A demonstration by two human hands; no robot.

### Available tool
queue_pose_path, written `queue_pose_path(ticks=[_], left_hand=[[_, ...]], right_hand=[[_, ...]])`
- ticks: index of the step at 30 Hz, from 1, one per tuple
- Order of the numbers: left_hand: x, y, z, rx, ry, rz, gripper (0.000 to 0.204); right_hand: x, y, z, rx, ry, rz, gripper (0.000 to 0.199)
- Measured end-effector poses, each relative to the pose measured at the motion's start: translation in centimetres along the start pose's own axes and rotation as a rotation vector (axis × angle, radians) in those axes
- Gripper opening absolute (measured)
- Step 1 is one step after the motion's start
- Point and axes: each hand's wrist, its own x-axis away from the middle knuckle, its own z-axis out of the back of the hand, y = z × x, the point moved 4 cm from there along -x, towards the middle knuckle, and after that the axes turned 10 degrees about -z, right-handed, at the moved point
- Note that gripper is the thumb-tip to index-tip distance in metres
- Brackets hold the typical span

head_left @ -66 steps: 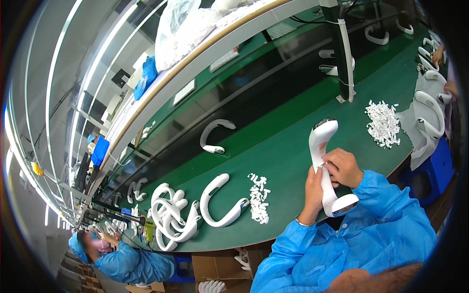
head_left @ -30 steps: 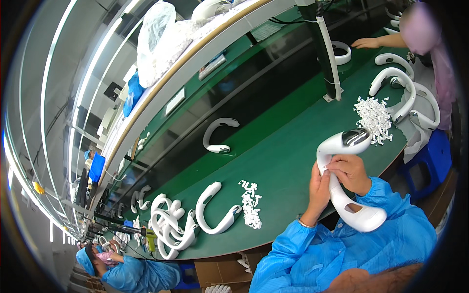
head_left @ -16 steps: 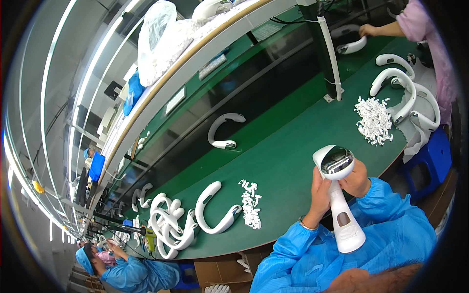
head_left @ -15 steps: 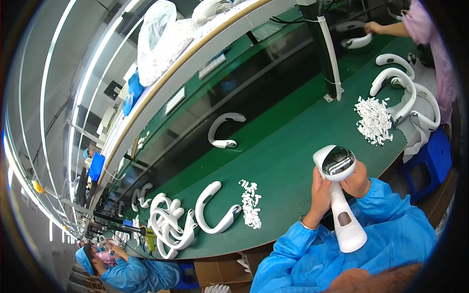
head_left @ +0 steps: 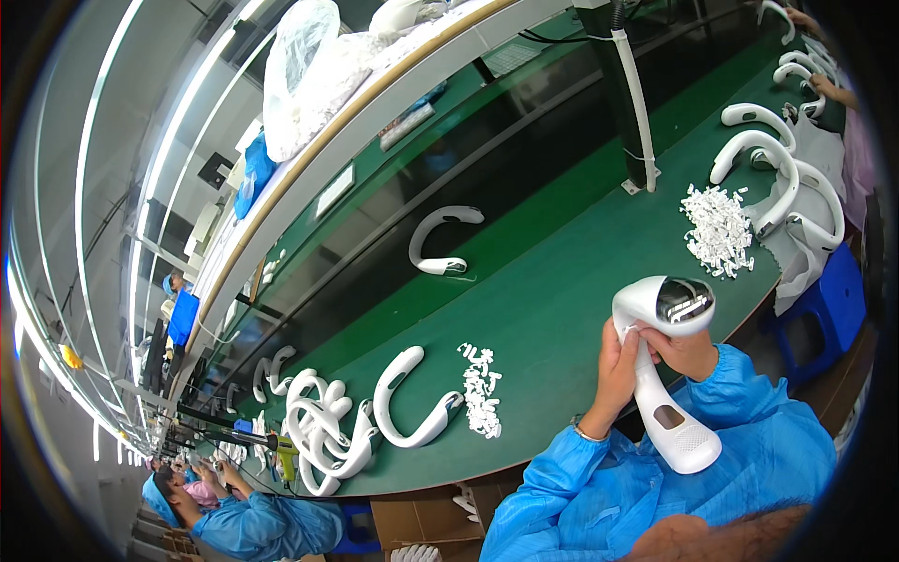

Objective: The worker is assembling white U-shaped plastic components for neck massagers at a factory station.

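Both my hands hold a white C-shaped neckband device (head_left: 649,391) in front of my chest. One rounded end, with a glossy dark panel, points up and to the right; the other, with a dark oval window and fine holes, hangs below. My left hand (head_left: 614,377) is closed on its left side near the upper end. Across from it, my right hand (head_left: 686,352) grips the inner side, its fingertips close to the left thumb. Whether a small part sits between those fingertips cannot be made out. A pile of small white plastic pieces (head_left: 719,232) lies on the bench beyond my right hand.
Left on the green bench (head_left: 552,318) are another heap of small pieces (head_left: 481,393), a single neckband (head_left: 398,412) and a stack of neckbands (head_left: 323,426). More neckbands (head_left: 763,155) rest at the right. A post (head_left: 626,112) stands behind. Co-workers sit at both sides.
The device in my hands has turned, its dark-panelled end swinging right. My right fingers have come round to its inner side. A neckband on the green strip has shifted right; the right-hand co-worker's arm has drawn back.
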Motion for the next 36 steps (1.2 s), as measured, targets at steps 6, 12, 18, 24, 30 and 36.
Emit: queue_pose_path(ticks=[6, 12, 18, 24, 30, 36], left_hand=[[0.1, -0.3, -0.3, 0.009, -0.010, 0.096, 0.032], [0.1, -0.6, 1.3, 0.103, 0.056, 0.125, 0.040], [0.4, -0.2, 0.5, 0.030, 0.082, 0.091, 0.041], [0.9, -0.1, 0.9, 0.030, 0.066, 0.052, 0.037], [1.3, 0.0, 0.7, -0.059, 0.050, -0.036, 0.040], [0.5, 1.1, 1.7, -0.459, 0.023, -0.163, 0.034]], right_hand=[[-1.3, -2.7, 1.0, 0.072, -0.084, 0.007, 0.028], [0.0, 0.6, -0.1, -0.807, -0.237, -0.603, 0.013], [0.5, 0.1, -2.1, -0.833, -0.050, -0.711, 0.006], [1.1, 0.8, -2.4, -0.766, -0.113, -0.798, 0.026], [-0.2, 1.7, -1.8, -0.931, -0.239, -0.599, 0.030], [0.9, 5.4, -3.3, -0.734, -0.150, -0.530, 0.026]])
